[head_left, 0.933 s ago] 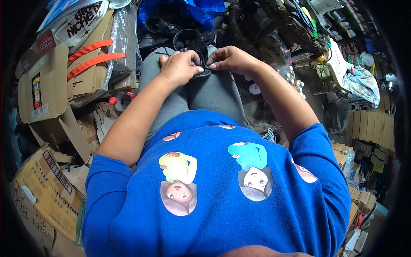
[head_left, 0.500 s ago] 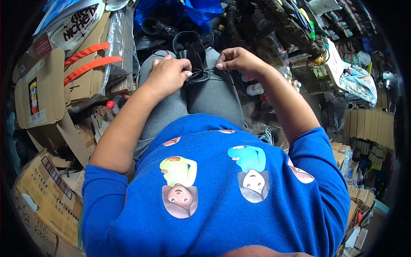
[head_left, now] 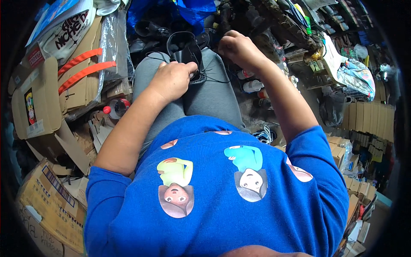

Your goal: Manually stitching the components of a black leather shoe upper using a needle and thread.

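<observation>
A black lace-up shoe rests between my knees, its opening toward the far side. My left hand is closed over the near part of the shoe, thumb and fingers pressing on it; what lies under the fingers is hidden. Thin black laces trail loosely from the shoe across my right thigh. My right hand is raised beyond my right knee, apart from the shoe, with its fingers curled together. Whatever it may hold is too small or hidden to make out.
More black shoes and a blue plastic bag lie beyond my knees. Cardboard boxes and a red-capped bottle stand on the left. Plastic bottles lie right of my leg, below a cluttered rack.
My right hand has left the laces beside the shoe and moved up and away, its fingers curling. My left hand has shifted slightly down and closed on the shoe. The laces now hang loose.
</observation>
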A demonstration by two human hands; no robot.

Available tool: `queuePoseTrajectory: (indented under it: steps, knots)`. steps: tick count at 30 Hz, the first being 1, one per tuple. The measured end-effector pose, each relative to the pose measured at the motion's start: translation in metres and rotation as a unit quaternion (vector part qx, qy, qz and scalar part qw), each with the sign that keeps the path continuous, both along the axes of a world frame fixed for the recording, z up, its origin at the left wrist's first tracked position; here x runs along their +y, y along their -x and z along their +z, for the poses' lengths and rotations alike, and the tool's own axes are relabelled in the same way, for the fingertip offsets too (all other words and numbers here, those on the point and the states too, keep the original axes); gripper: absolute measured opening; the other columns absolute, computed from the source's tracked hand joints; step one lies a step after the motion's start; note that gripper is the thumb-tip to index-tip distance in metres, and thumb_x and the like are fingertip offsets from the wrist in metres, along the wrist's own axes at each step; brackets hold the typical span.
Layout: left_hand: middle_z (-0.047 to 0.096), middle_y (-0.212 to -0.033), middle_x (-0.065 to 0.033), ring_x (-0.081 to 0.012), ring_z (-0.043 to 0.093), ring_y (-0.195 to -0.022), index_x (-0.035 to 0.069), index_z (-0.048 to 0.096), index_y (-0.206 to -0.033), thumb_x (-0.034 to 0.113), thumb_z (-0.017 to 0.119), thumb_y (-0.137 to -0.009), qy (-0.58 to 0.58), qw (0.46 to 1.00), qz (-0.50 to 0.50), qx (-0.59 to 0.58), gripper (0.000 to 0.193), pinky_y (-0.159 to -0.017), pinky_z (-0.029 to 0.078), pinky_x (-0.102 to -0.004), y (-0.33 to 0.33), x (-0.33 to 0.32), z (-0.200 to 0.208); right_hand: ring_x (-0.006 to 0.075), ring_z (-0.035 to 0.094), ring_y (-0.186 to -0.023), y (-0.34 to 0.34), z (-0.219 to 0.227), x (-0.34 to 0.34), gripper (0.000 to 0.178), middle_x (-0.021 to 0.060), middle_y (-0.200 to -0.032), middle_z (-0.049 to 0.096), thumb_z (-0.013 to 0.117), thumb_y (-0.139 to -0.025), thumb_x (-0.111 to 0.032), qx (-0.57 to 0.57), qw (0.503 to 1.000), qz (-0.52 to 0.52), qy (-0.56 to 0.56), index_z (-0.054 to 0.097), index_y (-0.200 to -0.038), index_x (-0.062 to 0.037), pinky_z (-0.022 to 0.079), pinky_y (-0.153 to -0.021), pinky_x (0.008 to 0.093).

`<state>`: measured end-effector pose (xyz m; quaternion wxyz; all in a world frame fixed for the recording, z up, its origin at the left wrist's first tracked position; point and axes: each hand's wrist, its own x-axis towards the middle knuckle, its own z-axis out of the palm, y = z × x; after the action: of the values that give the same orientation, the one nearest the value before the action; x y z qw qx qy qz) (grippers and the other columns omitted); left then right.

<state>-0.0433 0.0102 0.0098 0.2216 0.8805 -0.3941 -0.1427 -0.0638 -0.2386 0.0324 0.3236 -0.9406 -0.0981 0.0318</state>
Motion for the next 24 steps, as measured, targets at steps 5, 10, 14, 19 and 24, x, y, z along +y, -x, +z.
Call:
queuePoseTrajectory:
  steps: [5, 10, 14, 19, 24]
  knots:
    - [0.066, -0.085, -0.0134, -0.032, 0.062, -0.087, 0.012, 0.061, -0.098, 0.015, 0.052, -0.086, 0.003, 1.0, 0.002, -0.018, 0.015, -0.076, 0.042, -0.0457, 0.0, 0.002, -0.006, 0.0256, 0.058, -0.098, -0.004, 0.01, 0.01, 0.016, 0.0057, -0.096, 0.061, 0.062, -0.082, -0.025, -0.092, 0.973, 0.082, 0.195, 0.066, -0.091, -0.0123, 0.042, -0.087, 0.0409]
    - [0.065, -0.084, -0.0117, -0.0298, 0.061, -0.089, 0.011, 0.059, -0.097, 0.014, 0.051, -0.085, -0.027, 0.999, -0.004, -0.023, 0.015, -0.078, 0.042, -0.0442, -0.003, 0.007, -0.006, 0.0223, 0.06, -0.085, 0.007, 0.02, 0.05, 0.007, 0.0031, -0.077, 0.062, 0.057, -0.083, -0.02, -0.064, 0.905, 0.247, 0.34, 0.06, -0.086, -0.0142, 0.041, -0.08, 0.0373]
    - [0.062, -0.081, -0.0085, -0.0287, 0.06, -0.086, 0.012, 0.058, -0.096, 0.008, 0.049, -0.08, 0.015, 0.993, -0.048, -0.106, 0.019, -0.078, 0.041, -0.044, -0.001, 0.019, -0.01, 0.0228, 0.06, -0.081, 0.001, 0.01, 0.05, 0.006, 0.0023, -0.07, 0.061, 0.055, -0.08, -0.017, -0.095, 0.905, 0.28, 0.305, 0.056, -0.084, -0.0135, 0.041, -0.077, 0.0368]
    - [0.058, -0.084, -0.007, -0.0265, 0.055, -0.089, 0.01, 0.057, -0.094, 0.004, 0.049, -0.074, -0.02, 0.981, -0.037, -0.19, 0.023, -0.079, 0.041, -0.041, 0.011, 0.068, -0.002, 0.025, 0.059, -0.08, 0.009, -0.007, 0.004, 0.012, 0.0044, -0.067, 0.055, 0.058, -0.073, -0.009, -0.131, 0.92, 0.233, 0.287, 0.053, -0.084, -0.0124, 0.042, -0.083, 0.0382]
    - [0.061, -0.081, -0.0059, -0.0178, 0.059, -0.077, 0.006, 0.064, -0.088, 0.0, 0.063, -0.079, 0.131, 0.981, 0.139, -0.035, 0.011, -0.069, 0.045, -0.0299, 0.007, 0.131, 0.018, 0.011, 0.055, -0.072, 0.026, 0.004, -0.044, 0.01, -0.0018, -0.074, 0.06, 0.064, -0.086, -0.016, 0.204, 0.955, -0.129, -0.172, 0.063, -0.083, -0.0066, 0.043, -0.073, 0.0266]
